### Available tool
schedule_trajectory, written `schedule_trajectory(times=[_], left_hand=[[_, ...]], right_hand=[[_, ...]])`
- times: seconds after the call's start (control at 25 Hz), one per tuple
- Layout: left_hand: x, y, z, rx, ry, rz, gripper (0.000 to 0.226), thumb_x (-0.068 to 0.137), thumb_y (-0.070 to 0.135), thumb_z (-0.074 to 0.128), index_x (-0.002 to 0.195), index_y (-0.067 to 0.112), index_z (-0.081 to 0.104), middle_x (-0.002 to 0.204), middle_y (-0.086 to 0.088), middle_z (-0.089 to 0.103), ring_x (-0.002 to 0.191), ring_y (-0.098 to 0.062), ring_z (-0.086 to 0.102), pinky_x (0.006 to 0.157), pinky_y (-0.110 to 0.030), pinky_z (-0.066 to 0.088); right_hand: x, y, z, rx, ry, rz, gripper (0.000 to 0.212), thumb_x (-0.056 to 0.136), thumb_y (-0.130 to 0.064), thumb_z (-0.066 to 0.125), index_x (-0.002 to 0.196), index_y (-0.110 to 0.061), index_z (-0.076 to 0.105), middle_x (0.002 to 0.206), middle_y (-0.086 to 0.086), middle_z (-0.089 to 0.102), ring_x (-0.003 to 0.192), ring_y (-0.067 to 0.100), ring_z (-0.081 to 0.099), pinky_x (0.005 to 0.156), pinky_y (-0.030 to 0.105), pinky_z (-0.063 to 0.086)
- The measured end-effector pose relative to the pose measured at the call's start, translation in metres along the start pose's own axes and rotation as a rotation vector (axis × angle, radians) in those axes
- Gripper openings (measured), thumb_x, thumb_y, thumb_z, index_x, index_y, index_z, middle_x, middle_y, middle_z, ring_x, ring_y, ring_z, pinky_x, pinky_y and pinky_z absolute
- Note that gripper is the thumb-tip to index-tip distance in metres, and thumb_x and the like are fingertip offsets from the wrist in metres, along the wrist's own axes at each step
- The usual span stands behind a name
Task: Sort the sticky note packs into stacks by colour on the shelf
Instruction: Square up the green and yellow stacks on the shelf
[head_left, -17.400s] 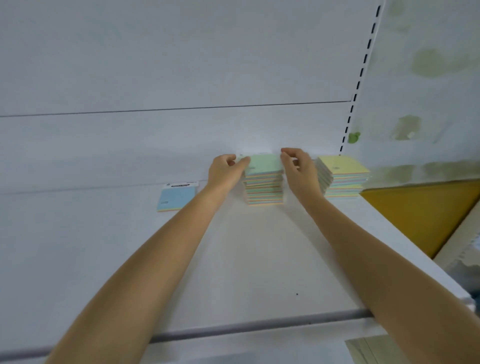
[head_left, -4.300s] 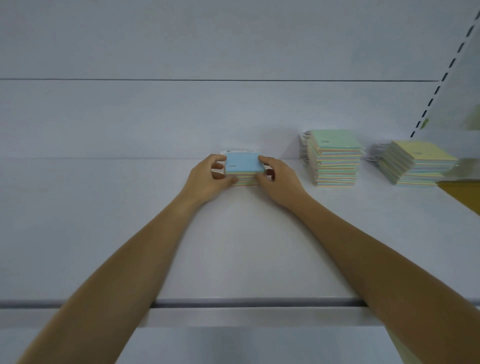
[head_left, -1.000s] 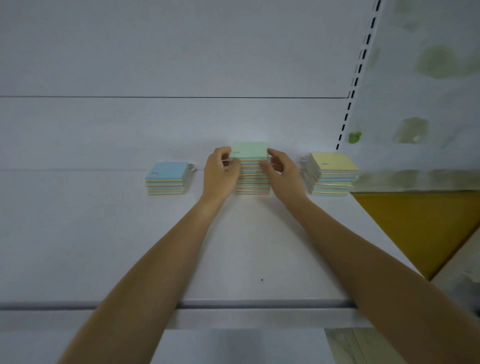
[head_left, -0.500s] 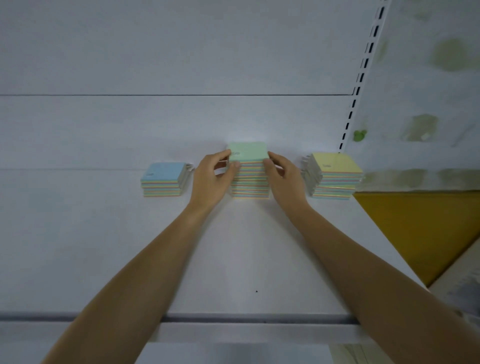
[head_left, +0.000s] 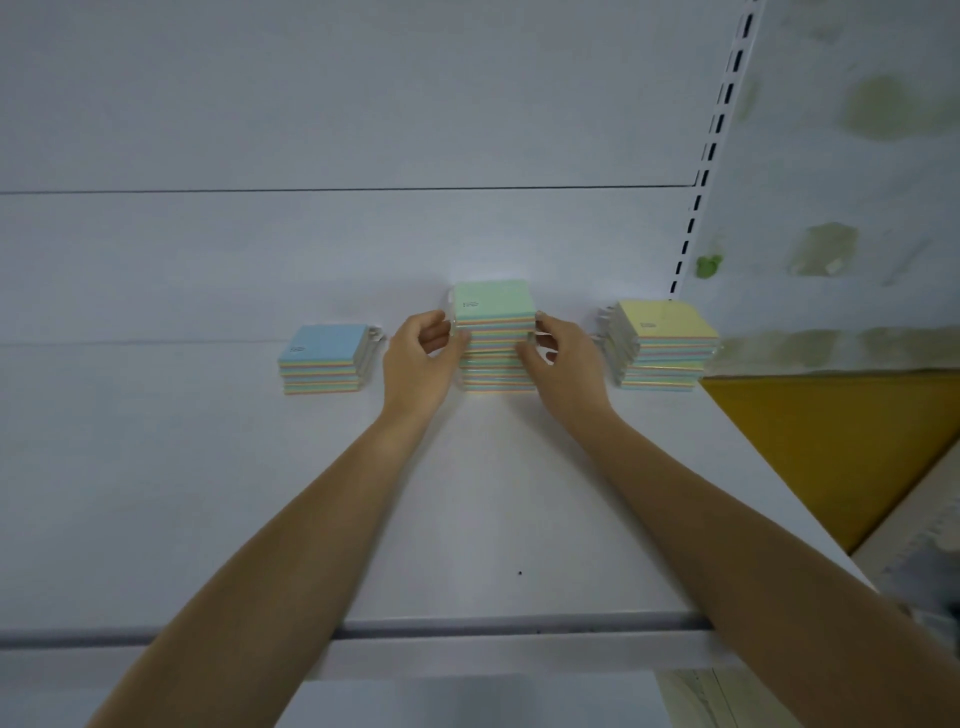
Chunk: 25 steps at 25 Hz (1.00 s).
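Pressing in from both sides, the fingers (head_left: 457, 340) of the left hand (head_left: 415, 364) and those of the right hand (head_left: 563, 358) clasp the green-topped stack (head_left: 493, 332) of sticky note packs, thumbs on the near face and fingertips curled round the side edges about halfway up. The stack stands upright on the white shelf (head_left: 467, 493), tallest of the three, its top pack square with the ones beneath

To the left, past the left hand, sits the blue-topped stack (head_left: 323, 366) — lower, apart from the hand by a strip of bare shelf, with clear packaging tabs poking out at its back right corner. To the right, the yellow-topped stack (head_left: 660, 345) stands near the right hand without touching it; its packs are slightly fanned, and its right side reaches close to the shelf's right edge, beyond which a yellow panel (head_left: 841, 447) drops away

All three stacks line up close to the back panel (head_left: 311, 249). A slotted upright (head_left: 701, 182) rises behind the yellow-topped stack. Between the stacks and the shelf's front lip (head_left: 467, 629) the surface is open — only the two forearms cross it, and a small dark speck (head_left: 520, 573) lies near the front. Left of the blue-topped stack the shelf runs on bare to the frame's edge
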<state>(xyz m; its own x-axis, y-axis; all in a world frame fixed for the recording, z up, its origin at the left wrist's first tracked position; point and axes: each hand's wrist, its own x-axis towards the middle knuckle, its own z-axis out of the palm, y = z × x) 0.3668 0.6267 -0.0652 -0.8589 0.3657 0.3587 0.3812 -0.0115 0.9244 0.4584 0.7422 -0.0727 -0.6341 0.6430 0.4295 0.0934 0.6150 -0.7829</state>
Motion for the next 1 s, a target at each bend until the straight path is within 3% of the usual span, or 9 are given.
schedule_trajectory(times=[0.12, 0.28, 0.4, 0.64, 1.0], left_hand=[[0.0010, -0.0011, -0.0030, -0.008, -0.016, -0.015, 0.042, 0.082, 0.015, 0.066, 0.120, 0.003, 0.054, 0.106, -0.003, 0.062, 0.095, -0.010, 0.058, 0.074, -0.004, 0.046], [0.0020, -0.0022, -0.0051, 0.019, -0.057, 0.017, 0.038, 0.080, 0.010, 0.067, 0.116, 0.003, 0.058, 0.112, -0.010, 0.067, 0.098, -0.014, 0.062, 0.087, -0.018, 0.048], [0.0023, -0.0015, -0.0056, 0.039, -0.057, 0.038, 0.036, 0.081, 0.011, 0.066, 0.116, 0.005, 0.058, 0.111, -0.010, 0.067, 0.098, -0.013, 0.062, 0.083, -0.013, 0.046], [0.0006, -0.0025, -0.0057, 0.095, -0.110, 0.060, 0.049, 0.076, 0.005, 0.070, 0.122, 0.005, 0.052, 0.108, -0.005, 0.061, 0.094, -0.012, 0.058, 0.070, 0.000, 0.046], [0.0000, -0.0013, -0.0063, 0.070, -0.116, -0.078, 0.051, 0.078, 0.012, 0.070, 0.124, 0.005, 0.048, 0.119, -0.013, 0.063, 0.095, -0.018, 0.061, 0.095, -0.038, 0.050]], right_hand=[[0.0005, 0.0022, 0.0007, -0.014, -0.021, -0.007, 0.029, 0.089, -0.012, 0.049, 0.116, -0.012, 0.060, 0.116, 0.012, 0.063, 0.106, 0.020, 0.061, 0.087, 0.027, 0.046], [-0.0010, 0.0012, -0.0006, 0.014, -0.009, 0.008, 0.030, 0.089, -0.010, 0.049, 0.116, -0.010, 0.061, 0.116, 0.012, 0.063, 0.105, 0.018, 0.061, 0.091, 0.030, 0.048], [-0.0017, 0.0003, -0.0012, 0.023, -0.001, 0.018, 0.030, 0.089, -0.010, 0.049, 0.117, -0.009, 0.061, 0.116, 0.011, 0.063, 0.102, 0.015, 0.061, 0.087, 0.022, 0.045], [-0.0035, -0.0037, -0.0040, 0.058, -0.018, 0.029, 0.040, 0.084, 0.000, 0.048, 0.121, -0.010, 0.058, 0.118, 0.011, 0.064, 0.107, 0.020, 0.061, 0.095, 0.028, 0.048], [-0.0070, -0.0069, -0.0054, 0.159, 0.025, 0.142, 0.036, 0.087, -0.006, 0.055, 0.123, -0.006, 0.054, 0.117, 0.010, 0.064, 0.097, 0.011, 0.057, 0.087, 0.020, 0.042]])
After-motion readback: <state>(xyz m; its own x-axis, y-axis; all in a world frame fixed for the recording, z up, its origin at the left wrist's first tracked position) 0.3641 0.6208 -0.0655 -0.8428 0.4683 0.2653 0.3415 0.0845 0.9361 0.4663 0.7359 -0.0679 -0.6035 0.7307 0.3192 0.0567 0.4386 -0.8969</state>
